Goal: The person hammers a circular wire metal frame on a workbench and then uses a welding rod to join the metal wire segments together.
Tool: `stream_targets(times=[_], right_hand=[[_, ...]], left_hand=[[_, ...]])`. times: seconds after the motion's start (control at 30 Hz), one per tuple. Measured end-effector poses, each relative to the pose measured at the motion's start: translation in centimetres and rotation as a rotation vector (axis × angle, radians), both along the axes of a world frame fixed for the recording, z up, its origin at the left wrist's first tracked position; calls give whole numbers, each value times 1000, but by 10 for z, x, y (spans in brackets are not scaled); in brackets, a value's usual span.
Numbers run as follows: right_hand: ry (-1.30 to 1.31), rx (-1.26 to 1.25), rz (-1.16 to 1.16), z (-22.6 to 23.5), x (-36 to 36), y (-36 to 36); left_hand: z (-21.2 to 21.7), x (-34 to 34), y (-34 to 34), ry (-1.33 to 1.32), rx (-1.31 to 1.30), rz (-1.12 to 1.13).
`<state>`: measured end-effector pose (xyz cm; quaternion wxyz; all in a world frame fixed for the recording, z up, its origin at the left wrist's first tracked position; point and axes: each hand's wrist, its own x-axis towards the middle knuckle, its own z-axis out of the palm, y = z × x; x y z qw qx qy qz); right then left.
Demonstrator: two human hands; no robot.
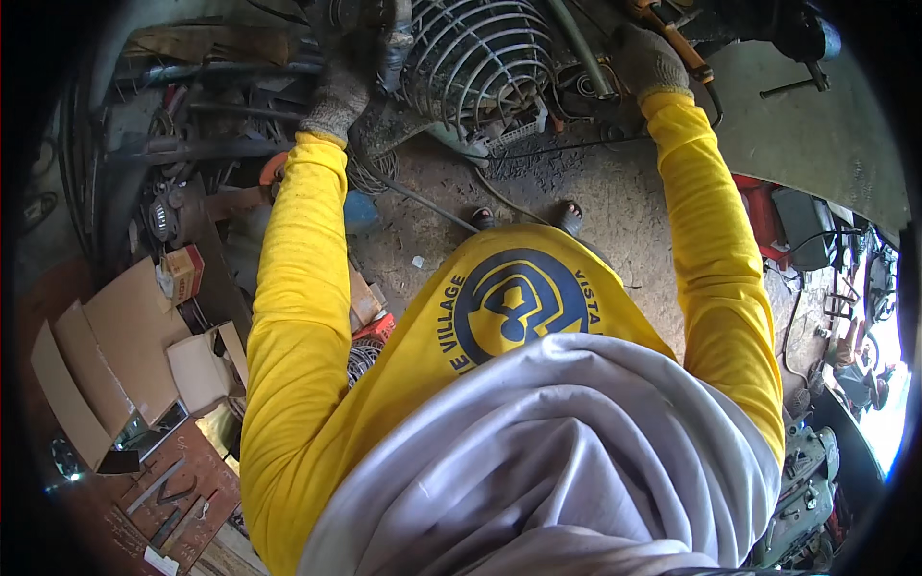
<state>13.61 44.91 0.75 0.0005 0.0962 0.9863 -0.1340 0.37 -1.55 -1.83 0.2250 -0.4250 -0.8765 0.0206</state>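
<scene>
Both my hands wear grey knit gloves and reach to the far edge of the view. My left hand (341, 91) is at the upper left, beside a dark metal part (396, 43); shadow hides its fingers. At the upper right my right hand (653, 62) looks curled, but what lies within it is hidden. Against its right side is an orange tool (684, 46) with a black cable. A grey metal pipe (582, 48) slants down just left of that hand. Between my hands stands a round wire fan guard (490, 58), its bars curved and dusty.
Dark scraps (543, 168) litter the floor below the guard, near my feet. Open cardboard boxes (125, 350) and metal bars (211, 149) crowd the left. A metal sheet (812, 134) with a clamp handle (797, 84) is at the right, above a red and grey machine (797, 226).
</scene>
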Motion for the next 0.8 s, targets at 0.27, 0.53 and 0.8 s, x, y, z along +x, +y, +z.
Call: stream_targets(times=[0.27,0.53,0.8], right_hand=[[73,-151,-31,31,31,-3],[239,-626,-256,8,105,-3],[409,-838,-397,-30,164,-45]], left_hand=[[-3,-2,9,-122,76,52],[-6,12,15,-432,395,154],[7,12,14,-459,370,151]])
